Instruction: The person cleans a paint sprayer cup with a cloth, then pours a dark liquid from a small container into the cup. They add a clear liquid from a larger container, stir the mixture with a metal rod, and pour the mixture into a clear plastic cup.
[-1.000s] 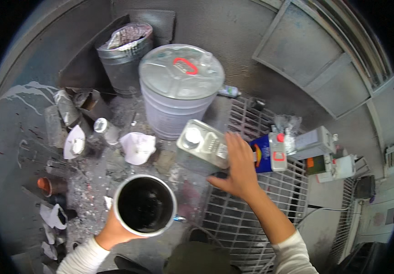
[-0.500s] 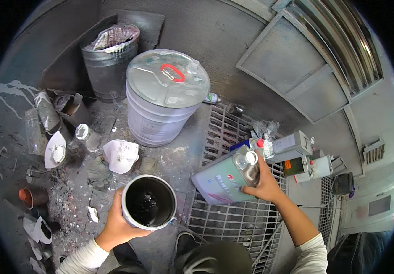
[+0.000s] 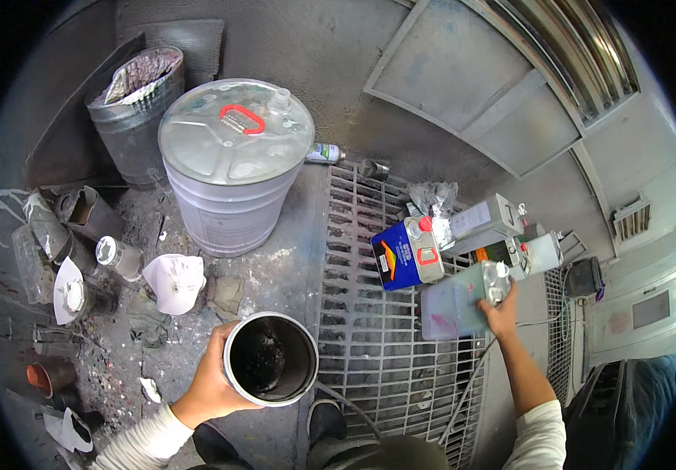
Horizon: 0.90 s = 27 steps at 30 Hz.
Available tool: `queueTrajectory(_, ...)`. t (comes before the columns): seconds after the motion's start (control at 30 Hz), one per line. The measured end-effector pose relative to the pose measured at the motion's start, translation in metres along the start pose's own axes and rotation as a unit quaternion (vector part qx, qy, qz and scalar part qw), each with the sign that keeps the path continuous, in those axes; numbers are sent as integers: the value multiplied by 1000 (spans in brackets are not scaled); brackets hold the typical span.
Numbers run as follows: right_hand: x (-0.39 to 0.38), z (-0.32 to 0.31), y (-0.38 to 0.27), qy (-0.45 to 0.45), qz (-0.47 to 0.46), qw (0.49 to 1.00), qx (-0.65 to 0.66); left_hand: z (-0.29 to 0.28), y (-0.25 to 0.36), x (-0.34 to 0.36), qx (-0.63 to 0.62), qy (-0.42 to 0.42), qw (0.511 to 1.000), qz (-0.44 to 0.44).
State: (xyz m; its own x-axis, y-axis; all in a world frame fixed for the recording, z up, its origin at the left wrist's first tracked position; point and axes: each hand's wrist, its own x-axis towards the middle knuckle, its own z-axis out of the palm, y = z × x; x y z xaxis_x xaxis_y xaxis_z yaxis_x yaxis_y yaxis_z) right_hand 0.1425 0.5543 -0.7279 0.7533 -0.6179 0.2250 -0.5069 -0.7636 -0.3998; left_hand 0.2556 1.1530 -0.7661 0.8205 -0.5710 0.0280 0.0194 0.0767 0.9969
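Note:
My left hand (image 3: 211, 384) is wrapped round a wide cup (image 3: 297, 356) with a pale rim. Its inside is dark, with glossy black liquid (image 3: 260, 364) at the bottom. Out to the right, my right hand (image 3: 499, 315) grips a pale green and lilac rectangular solvent tin (image 3: 454, 304) by its top end, near the white cap. The tin is tilted over the floor grating and slightly blurred. Close behind it stands a blue rectangular tin (image 3: 401, 252) with a red cap.
A large lidded drum (image 3: 228, 188) with a red handle stands on the paint-spattered floor (image 3: 275, 262). Used cups and paper strainers (image 3: 173, 283) crowd the left. More tins (image 3: 488, 223) line the metal grating (image 3: 377, 329). A hose (image 3: 463, 392) crosses it, and a spray can (image 3: 324, 153) lies behind.
My right hand has carried the pale green tin to the right, away from the cup, uncovering the blue tin. The view has shifted, and the cup sits slightly further right and lower.

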Motion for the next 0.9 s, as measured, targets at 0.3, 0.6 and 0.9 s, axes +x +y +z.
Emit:
queueTrajectory(0.3,66,54,5,67,50,996,7,4,9,16,69,-59,996,0)
queueTrajectory(0.6,-176,142,-187,-442,-371,774,258,7,54,111,106,-247,959,89)
queueTrajectory(0.9,-181,177,-228,-293,-152,877,349,-8,74,122,215,-228,940,138)
